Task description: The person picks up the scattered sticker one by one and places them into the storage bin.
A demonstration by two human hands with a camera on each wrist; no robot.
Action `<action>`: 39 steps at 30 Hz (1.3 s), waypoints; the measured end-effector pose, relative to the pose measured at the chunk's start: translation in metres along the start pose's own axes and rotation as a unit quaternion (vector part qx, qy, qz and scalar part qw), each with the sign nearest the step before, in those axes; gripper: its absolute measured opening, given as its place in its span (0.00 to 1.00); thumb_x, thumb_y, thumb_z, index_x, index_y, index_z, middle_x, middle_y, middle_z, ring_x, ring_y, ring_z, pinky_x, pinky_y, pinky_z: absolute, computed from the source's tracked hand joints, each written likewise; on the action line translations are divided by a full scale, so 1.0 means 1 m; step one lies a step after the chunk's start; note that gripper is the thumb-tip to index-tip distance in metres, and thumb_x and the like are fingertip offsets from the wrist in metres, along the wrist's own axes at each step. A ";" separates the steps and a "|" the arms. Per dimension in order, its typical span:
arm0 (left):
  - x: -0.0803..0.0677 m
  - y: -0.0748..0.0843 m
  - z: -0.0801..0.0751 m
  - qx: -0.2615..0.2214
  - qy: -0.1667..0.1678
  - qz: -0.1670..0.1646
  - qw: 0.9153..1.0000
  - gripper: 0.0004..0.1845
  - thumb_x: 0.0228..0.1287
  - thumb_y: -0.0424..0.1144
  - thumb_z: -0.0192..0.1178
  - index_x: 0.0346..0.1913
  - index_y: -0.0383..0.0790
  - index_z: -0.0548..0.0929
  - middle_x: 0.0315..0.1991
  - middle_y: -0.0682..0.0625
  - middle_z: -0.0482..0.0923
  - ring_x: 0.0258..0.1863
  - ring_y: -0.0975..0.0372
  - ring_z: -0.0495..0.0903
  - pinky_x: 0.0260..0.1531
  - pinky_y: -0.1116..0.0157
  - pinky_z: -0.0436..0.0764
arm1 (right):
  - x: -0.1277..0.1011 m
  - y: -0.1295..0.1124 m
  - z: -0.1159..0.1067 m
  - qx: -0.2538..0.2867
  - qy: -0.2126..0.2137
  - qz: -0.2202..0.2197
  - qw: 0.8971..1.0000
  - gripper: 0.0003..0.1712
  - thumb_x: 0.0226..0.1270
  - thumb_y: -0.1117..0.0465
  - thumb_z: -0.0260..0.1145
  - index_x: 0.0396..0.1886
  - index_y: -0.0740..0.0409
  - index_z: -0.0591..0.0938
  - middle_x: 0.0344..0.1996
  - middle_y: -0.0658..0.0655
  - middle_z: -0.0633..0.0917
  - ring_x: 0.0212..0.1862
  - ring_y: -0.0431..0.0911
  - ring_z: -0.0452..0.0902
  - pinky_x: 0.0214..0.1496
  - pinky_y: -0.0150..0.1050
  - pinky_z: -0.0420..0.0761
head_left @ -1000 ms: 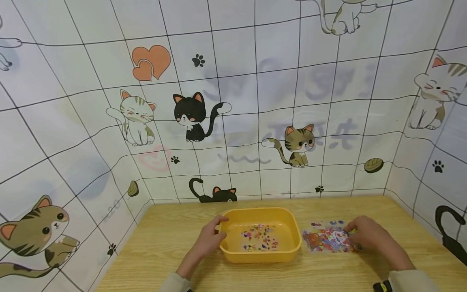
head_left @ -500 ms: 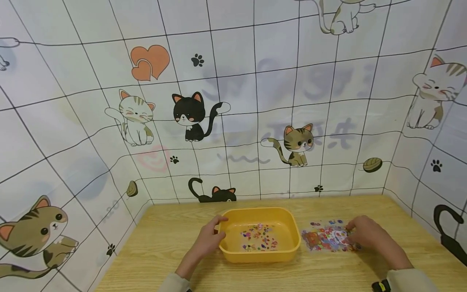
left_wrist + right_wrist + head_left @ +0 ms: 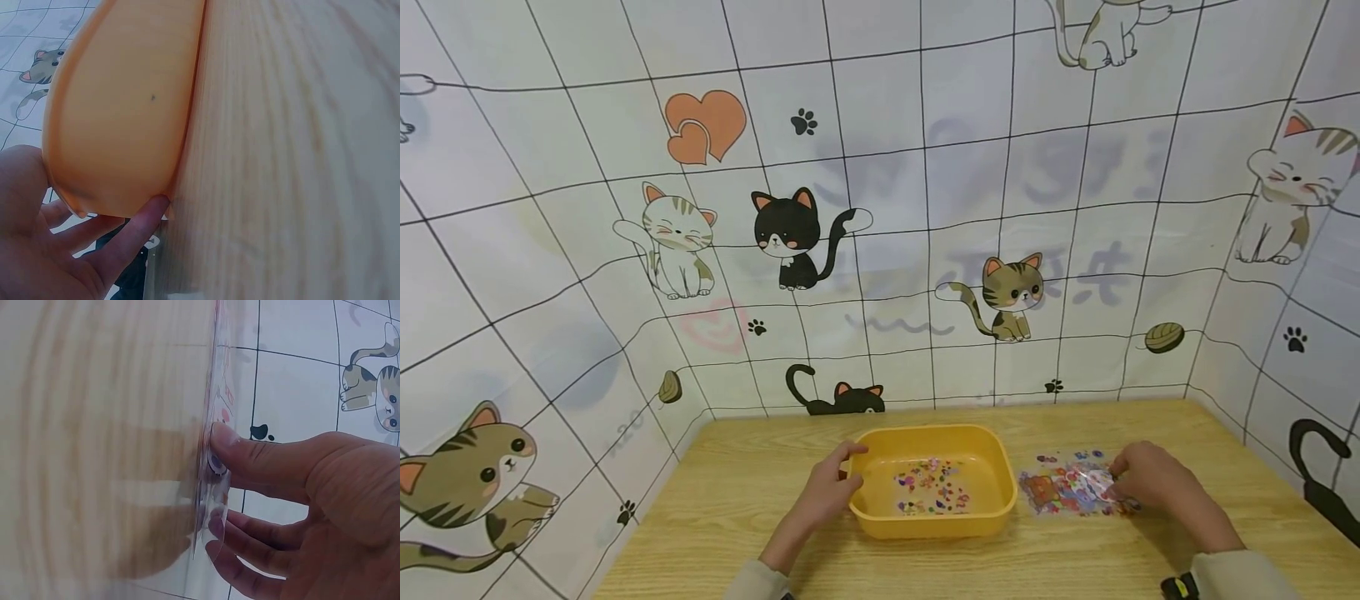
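A yellow plastic basin (image 3: 934, 527) stands on the table, with small colourful pieces or pictures (image 3: 928, 492) spread across its bottom. My left hand (image 3: 829, 487) holds its left end, thumb and fingers bent about the rim and outer wall; the left wrist view shows fingertips against the basin (image 3: 125, 112). To the basin's right lies a clear sheet of colourful stickers (image 3: 1060, 490) with cartoon figures. My right hand (image 3: 1159, 479) pinches the right part of this sheet. In the right wrist view the thumb sits on the sticker sheet (image 3: 219, 465) and fingertips meet its clear edge.
The light wooden table (image 3: 730, 500) carries the basin and sheet side by side. Behind it and on both sides stands a white gridded wall covering (image 3: 895, 275) printed with cartoon cats. A black and yellow band (image 3: 1180, 587) shows at the right sleeve.
Both hands keep their places on the basin and the sticker sheet. The head view drifts very slightly, and the glare on the sheet looks a little different.
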State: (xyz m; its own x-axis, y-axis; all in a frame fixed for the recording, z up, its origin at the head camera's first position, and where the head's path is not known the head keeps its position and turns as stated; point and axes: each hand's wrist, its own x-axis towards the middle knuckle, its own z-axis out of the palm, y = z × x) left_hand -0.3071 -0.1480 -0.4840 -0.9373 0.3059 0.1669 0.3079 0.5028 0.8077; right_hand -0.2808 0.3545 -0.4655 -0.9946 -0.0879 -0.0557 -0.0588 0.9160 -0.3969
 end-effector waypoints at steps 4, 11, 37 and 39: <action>0.000 -0.001 0.000 -0.003 0.000 -0.001 1.000 0.23 0.69 0.30 0.57 0.67 0.37 0.76 0.69 0.28 0.70 0.43 0.52 0.83 0.35 0.63 0.83 | 0.000 -0.003 0.000 0.000 0.013 -0.008 1.000 0.12 0.55 0.63 0.77 0.38 0.67 0.89 0.42 0.67 0.89 0.37 0.52 0.81 0.39 0.51 0.83; 0.003 -0.002 0.001 0.004 0.003 0.003 1.000 0.23 0.68 0.31 0.58 0.66 0.39 0.76 0.69 0.29 0.71 0.43 0.52 0.83 0.35 0.63 0.83 | -0.002 0.001 0.000 -0.006 0.019 0.002 1.000 0.13 0.57 0.61 0.77 0.36 0.63 0.84 0.41 0.67 0.87 0.33 0.48 0.74 0.35 0.47 0.78; 0.001 -0.001 0.000 0.007 0.001 0.003 1.000 0.23 0.69 0.30 0.57 0.66 0.36 0.76 0.68 0.30 0.72 0.41 0.53 0.82 0.35 0.65 0.83 | -0.008 0.012 -0.009 0.151 0.002 0.033 0.988 0.10 0.59 0.71 0.63 0.39 0.71 0.84 0.32 0.56 0.82 0.30 0.46 0.75 0.29 0.40 0.79; 0.001 -0.001 0.000 0.005 0.000 0.003 1.000 0.23 0.69 0.30 0.57 0.67 0.36 0.76 0.67 0.30 0.72 0.41 0.53 0.82 0.34 0.65 0.83 | -0.009 0.012 -0.010 0.165 -0.004 0.035 0.986 0.12 0.59 0.72 0.62 0.42 0.73 0.84 0.33 0.56 0.83 0.30 0.46 0.75 0.29 0.41 0.81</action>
State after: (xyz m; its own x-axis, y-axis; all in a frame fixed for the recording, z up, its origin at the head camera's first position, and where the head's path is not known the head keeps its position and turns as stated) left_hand -0.3086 -0.1478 -0.4847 -0.9358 0.3080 0.1713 0.3142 0.5091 0.8013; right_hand -0.2736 0.3707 -0.4604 -0.9945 -0.0327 -0.0997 0.0425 0.7432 -0.6678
